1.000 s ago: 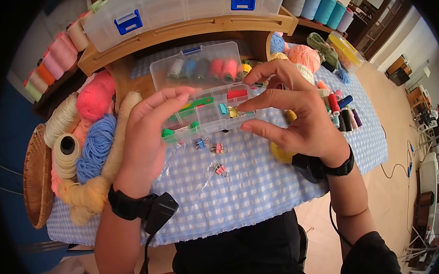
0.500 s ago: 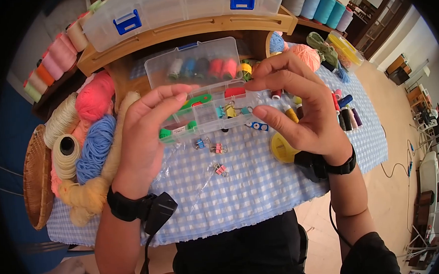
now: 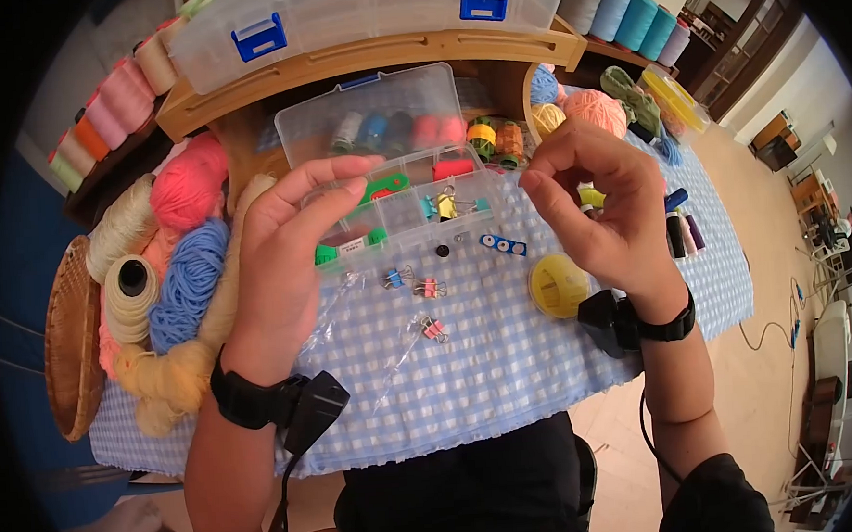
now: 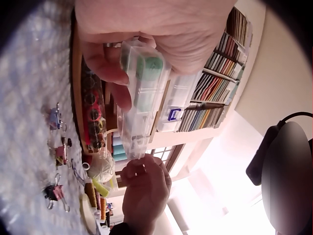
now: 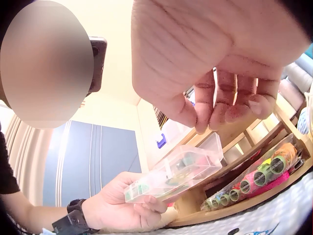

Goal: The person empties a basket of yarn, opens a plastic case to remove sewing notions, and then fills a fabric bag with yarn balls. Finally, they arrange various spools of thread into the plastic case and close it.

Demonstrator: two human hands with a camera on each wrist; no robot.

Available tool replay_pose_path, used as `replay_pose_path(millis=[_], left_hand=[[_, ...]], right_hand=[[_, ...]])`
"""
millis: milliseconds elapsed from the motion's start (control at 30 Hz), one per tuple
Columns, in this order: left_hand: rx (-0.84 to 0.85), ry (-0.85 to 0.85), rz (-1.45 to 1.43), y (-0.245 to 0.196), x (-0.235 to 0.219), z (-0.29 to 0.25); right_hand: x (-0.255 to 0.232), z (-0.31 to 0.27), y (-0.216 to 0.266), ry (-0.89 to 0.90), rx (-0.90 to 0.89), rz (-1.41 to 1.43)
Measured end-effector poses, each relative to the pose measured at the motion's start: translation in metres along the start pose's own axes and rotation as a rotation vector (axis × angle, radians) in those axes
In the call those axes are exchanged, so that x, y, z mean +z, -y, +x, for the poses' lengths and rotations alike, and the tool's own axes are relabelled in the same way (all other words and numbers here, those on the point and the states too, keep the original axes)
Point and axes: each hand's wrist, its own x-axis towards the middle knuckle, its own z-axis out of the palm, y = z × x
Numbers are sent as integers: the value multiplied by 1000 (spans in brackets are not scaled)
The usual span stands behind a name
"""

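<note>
My left hand (image 3: 276,259) grips the left end of a clear compartment box (image 3: 400,227) between thumb and fingers, holding it tilted over the table. Inside lie a yellow binder clip (image 3: 446,203), teal clips (image 3: 430,206), a red piece (image 3: 453,169) and green pieces (image 3: 350,247). Off the box's right end hovers my right hand (image 3: 611,213), its fingers loosely bent and thumb near the index finger. The right wrist view shows nothing between these fingers (image 5: 220,105). On the cloth below the box are a blue binder clip (image 3: 398,278) and two pink binder clips (image 3: 433,329).
A yellow round case (image 3: 559,286), a black button (image 3: 443,251) and a blue button card (image 3: 503,245) lie on the checked cloth (image 3: 471,389). Yarn skeins (image 3: 188,278) crowd the left side. Bagged thread spools (image 5: 261,176) and a clear panel (image 3: 303,128) stand behind.
My right hand has drawn back from the box's clip compartment, up and to the right, and its fingers have come closer together. The left hand keeps hold of the box.
</note>
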Motion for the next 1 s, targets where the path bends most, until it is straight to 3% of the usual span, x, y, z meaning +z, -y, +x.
replay_pose_path(millis=[33, 100, 167, 267, 367, 400, 433, 500, 633, 1000], left_hand=[[4, -1, -1, 0, 0, 0], [19, -43, 22, 0, -2, 1], [31, -64, 15, 2, -2, 2], [39, -68, 1, 2, -2, 2], [31, -43, 10, 2, 1, 0], [29, -31, 30, 1, 2, 0], [31, -33, 30, 1, 2, 0], [3, -13, 13, 3, 3, 0], [-4, -1, 29, 2, 4, -1], [-23, 12, 37, 4, 4, 0]], right_hand=[[-1, -1, 2, 1, -4, -1], [-5, -5, 8, 218, 280, 109], [-6, -2, 10, 498, 101, 108], [3, -5, 14, 759, 47, 91], [18, -8, 16, 799, -74, 143], [18, -8, 19, 899, -36, 85], [20, -9, 18, 900, -39, 85], [27, -13, 17, 812, -217, 47], [30, -14, 18, 826, -253, -57], [23, -13, 15, 765, -36, -39]])
